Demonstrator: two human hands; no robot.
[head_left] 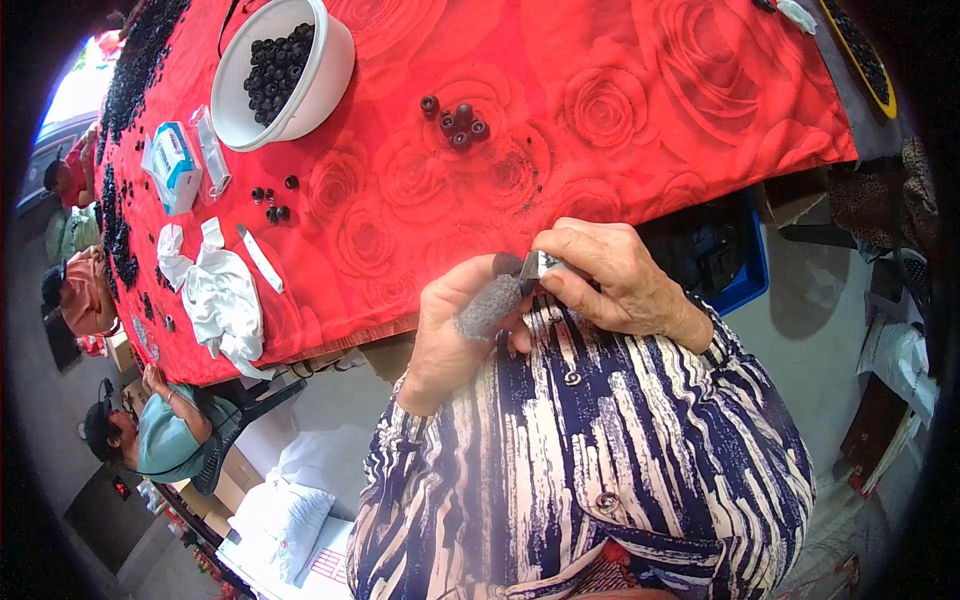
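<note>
Field notes, head view. I see both hands drawn in close over the striped shirt front, at the near edge of the worktop (pixel 640 150), which is covered in a glossy red cloth printed with roses.

Left hand (pixel 462 330): curled into a loose fist, thumb wrapped in a grey, grainy, felt-like guard. Thumb and fingers pinch a small dark round bead (pixel 507 264) at the fingertips. The bead looks matte and black; I cannot make out finer detail.

Right hand (pixel 617 275): closed around a short metal blade (pixel 537 265), bright and flat, its tip touching the bead just beside the left thumb.

Beyond the hands, further out on the cloth: a cluster of loose dark beads (pixel 457 122), ring-shaped with hollow centres, lying close together. Further left of the left hand, a few more scattered beads (pixel 272 200).

Far out from the left hand, a white round bowl (pixel 325 80), smooth plastic, holding a heap of the same black beads against its far wall.

Left of the bowl: a small blue-and-white carton (pixel 172 165) and a clear flat packet (pixel 212 150). Nearer, a crumpled white cloth (pixel 220 295), soft and folded on itself, with a slim white strip (pixel 262 260) beside it.

A long band of dark beads (pixel 135 70) runs along the worktop's far left edge. Other people sit beyond that edge.
</note>
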